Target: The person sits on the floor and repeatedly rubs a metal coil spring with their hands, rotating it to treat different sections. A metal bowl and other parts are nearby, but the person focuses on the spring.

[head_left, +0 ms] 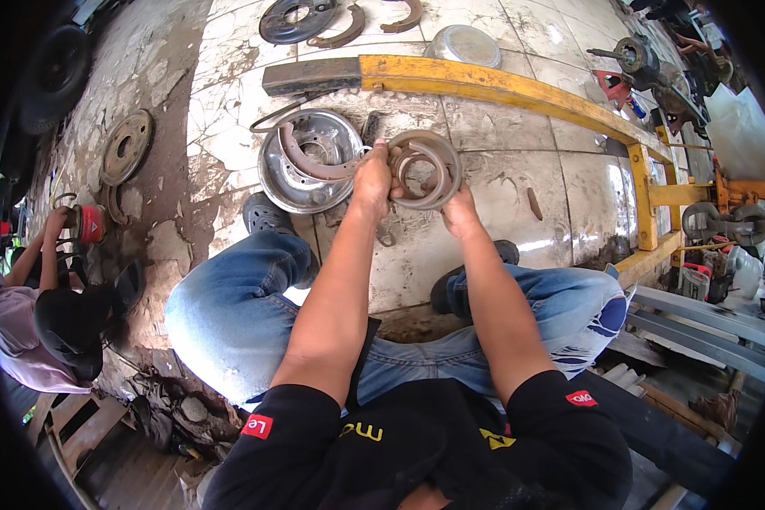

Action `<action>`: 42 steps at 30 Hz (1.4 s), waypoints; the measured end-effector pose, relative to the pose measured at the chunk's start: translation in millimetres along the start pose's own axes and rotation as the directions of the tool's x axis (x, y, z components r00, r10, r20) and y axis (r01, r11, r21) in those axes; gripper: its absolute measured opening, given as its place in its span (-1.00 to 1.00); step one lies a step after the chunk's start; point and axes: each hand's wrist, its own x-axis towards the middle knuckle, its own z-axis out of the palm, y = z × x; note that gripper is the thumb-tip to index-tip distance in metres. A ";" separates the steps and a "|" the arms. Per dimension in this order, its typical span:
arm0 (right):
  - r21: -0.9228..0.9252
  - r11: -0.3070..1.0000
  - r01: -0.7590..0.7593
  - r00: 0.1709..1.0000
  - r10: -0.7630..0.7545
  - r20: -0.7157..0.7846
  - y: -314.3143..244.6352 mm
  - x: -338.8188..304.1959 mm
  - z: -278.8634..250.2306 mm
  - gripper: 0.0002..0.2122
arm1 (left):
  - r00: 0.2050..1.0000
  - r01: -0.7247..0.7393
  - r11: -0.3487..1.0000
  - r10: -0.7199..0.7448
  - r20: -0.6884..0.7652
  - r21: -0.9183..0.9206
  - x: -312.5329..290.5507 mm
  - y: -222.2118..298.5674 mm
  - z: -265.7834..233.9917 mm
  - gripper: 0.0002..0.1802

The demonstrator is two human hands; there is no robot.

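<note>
Between my two hands is a round, dull brown-grey brake drum (453,161), its hollow side facing me, with a curved piece visible inside it. My left hand (372,180) is closed on its left rim. Round its lower right rim my right hand (461,212) is closed, the fingers partly hidden behind it. Just left of the drum, a shiny metal brake backing plate (278,183) lies on the tiles. A rusty curved brake shoe (300,159) rests over that plate, one end reaching my left hand; whether I touch it I cannot tell.
A yellow metal frame (484,85) spans the floor beyond my hands. Farther off lie a dark backing plate (272,24), brake shoes (342,30) and a silver basin (466,47). On the left, a rusty disc (128,147) lies near another person (38,327) holding a red can (92,223).
</note>
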 end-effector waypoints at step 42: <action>-0.535 0.834 0.131 0.981 -0.032 0.189 -52.6 3.0 4.9 -0.72 | 0.940 -0.340 0.310 0.139 0.311 0.888 -13.7 34.5 -1.0 -0.21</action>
